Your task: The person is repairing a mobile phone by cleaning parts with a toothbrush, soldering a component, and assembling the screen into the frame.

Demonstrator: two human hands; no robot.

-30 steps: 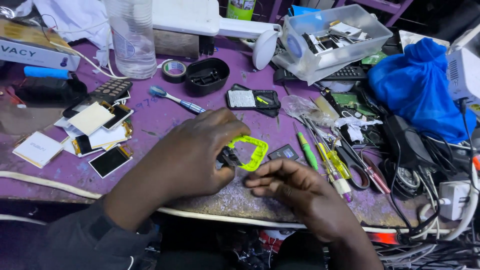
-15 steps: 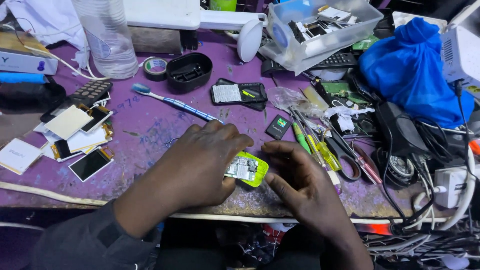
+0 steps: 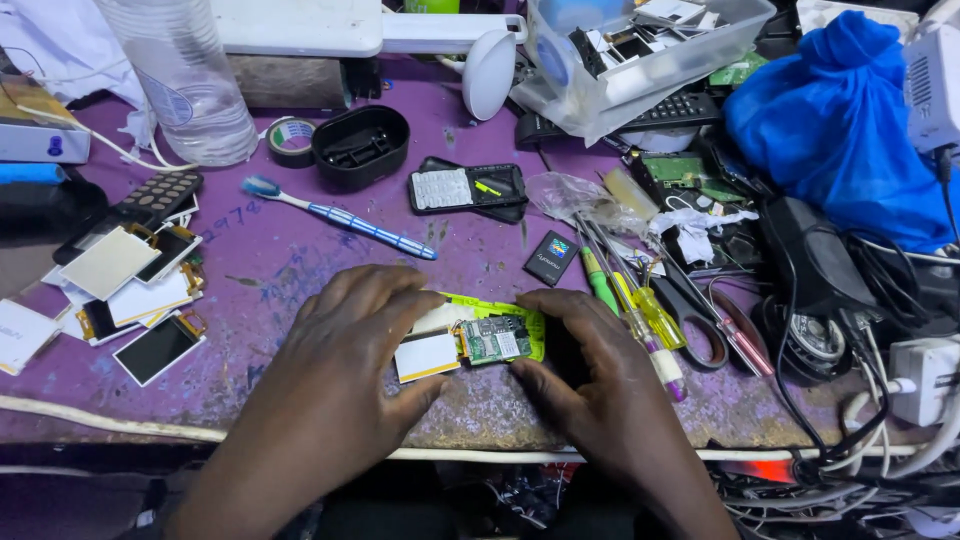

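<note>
My left hand point(image 3: 345, 365) and my right hand point(image 3: 590, 385) both grip a small opened phone assembly point(image 3: 490, 335) at the front of the purple worktop point(image 3: 290, 270). The assembly has a yellow-green frame, a green circuit board and a small white screen point(image 3: 427, 356) folded out to its left. My left thumb and fingers press on the screen side. My right fingers hold the board's right edge.
A blue toothbrush point(image 3: 340, 217), a dismantled black phone point(image 3: 468, 188) and a black lid point(image 3: 360, 145) lie behind the hands. Loose screens point(image 3: 130, 290) are at left, screwdrivers point(image 3: 630, 305) and scissors at right. A clear parts box point(image 3: 640, 50), blue bag point(image 3: 840, 130) and plastic bottle point(image 3: 185, 85) stand at the back.
The yellow-green frame alone was held a second ago; now the circuit board sits in it with the white screen folded out. Both hands have shifted slightly apart along the assembly.
</note>
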